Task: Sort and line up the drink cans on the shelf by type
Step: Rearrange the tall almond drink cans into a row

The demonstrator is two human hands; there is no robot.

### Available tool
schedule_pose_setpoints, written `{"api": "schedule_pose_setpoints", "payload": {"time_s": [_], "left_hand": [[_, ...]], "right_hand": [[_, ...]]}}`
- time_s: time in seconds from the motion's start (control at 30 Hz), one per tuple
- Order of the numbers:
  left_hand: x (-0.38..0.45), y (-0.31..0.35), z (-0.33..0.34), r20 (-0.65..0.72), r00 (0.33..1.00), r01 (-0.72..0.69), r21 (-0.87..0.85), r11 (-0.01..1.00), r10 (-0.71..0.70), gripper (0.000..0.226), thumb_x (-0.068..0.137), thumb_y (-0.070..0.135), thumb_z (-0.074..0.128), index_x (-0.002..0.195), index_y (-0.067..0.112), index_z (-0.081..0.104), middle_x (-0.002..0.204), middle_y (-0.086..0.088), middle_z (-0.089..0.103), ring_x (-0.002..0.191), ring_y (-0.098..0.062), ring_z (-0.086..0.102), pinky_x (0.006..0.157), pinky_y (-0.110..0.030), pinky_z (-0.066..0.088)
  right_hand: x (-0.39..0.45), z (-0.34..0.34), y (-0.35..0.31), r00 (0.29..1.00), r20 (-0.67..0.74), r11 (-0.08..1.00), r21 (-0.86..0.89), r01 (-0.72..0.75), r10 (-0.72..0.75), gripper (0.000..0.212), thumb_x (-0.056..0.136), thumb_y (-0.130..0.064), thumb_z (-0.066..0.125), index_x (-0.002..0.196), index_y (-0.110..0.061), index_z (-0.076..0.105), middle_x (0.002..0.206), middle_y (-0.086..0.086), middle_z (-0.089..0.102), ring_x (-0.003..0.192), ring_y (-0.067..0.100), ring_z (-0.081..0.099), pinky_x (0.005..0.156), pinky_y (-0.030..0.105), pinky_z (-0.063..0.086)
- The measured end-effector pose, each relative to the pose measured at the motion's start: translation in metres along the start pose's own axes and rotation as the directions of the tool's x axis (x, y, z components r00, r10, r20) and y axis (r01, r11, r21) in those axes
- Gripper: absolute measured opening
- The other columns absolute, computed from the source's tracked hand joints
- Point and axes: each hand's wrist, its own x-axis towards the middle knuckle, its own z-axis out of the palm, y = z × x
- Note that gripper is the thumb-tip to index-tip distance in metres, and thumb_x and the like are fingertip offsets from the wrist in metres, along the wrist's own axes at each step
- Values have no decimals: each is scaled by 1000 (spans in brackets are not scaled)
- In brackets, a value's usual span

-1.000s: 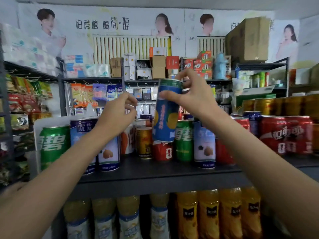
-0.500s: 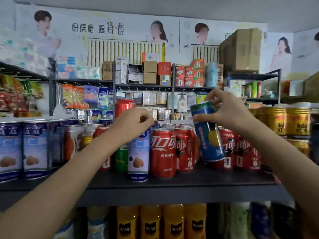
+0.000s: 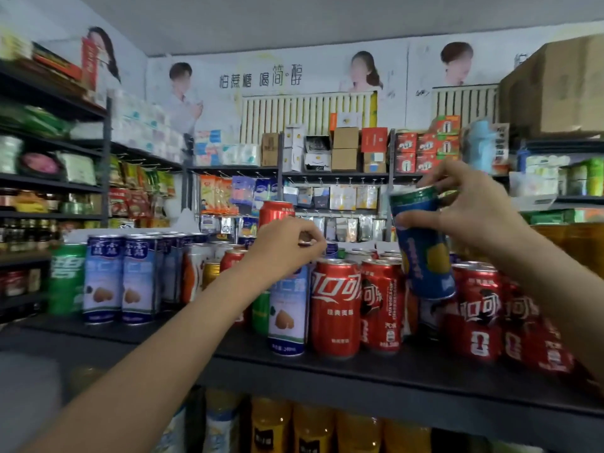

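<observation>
**Blue can held above the red ones**

The person's right hand (image 3: 470, 207) grips a tall blue can with a green rim (image 3: 421, 246) by its top, fingers and thumb curled round the upper edge. The can hangs tilted, its base just above and in front of the red cola cans (image 3: 474, 315) at the right of the dark shelf (image 3: 359, 371). The left hand (image 3: 284, 246) sits on top of a white-and-blue almond drink can (image 3: 287, 312), fingers curled over its lid; that can stands upright at the shelf's front edge, touching a red cola can (image 3: 335, 308) on its right. Further left, two more white-and-blue cans (image 3: 121, 279) stand side by side next to a green Sprite can (image 3: 65, 279). Behind them, mixed cans crowd together, one red can (image 3: 276, 212) stacked higher. Yellow drink bottles (image 3: 313, 426) fill the shelf below.
</observation>
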Motion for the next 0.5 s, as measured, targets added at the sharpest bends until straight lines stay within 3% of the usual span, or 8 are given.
{"api": "schedule_pose_setpoints", "payload": {"time_s": [0.1,0.17,0.27,0.37,0.5], "left_hand": [[0,-8,-18,-153,988,-15,-179,984,-13,11,88,21,59,91,17,69,86,15,63,76,9,54,73,-2,41],[-4,-20,-35,-202,979,-11,-164,986,-22,10,88,17,59,91,17,68,86,17,61,73,11,52,68,2,38],[-15,-54,-63,-255,965,36,-113,993,-64,12,88,11,57,89,19,65,91,12,63,83,2,56,77,-7,43],[-35,-102,-103,-316,939,119,-73,990,-136,15,88,7,54,89,18,63,87,13,61,81,1,55,73,-5,40],[-63,-173,-167,-336,909,231,-85,969,-247,16,88,5,54,98,13,64,101,-1,65,92,-14,58,82,-25,44]], "right_hand": [[20,7,-45,996,-14,983,161,90,-89,50,63,-25,81,101,-13,52,86,-5,55,76,9,54,63,27,51],[30,23,-73,992,17,957,268,113,-122,50,65,-24,80,104,-10,52,83,-3,55,75,10,56,68,30,52],[40,61,-107,987,79,927,360,106,-143,46,66,-22,81,100,-10,52,82,0,57,72,12,58,68,31,53],[48,105,-138,978,136,908,409,91,-159,44,65,-22,82,95,-13,51,84,2,59,76,14,60,68,29,54],[60,165,-184,976,167,847,530,33,-143,44,66,-19,81,96,-12,49,74,0,58,65,10,58,61,24,50]]}}
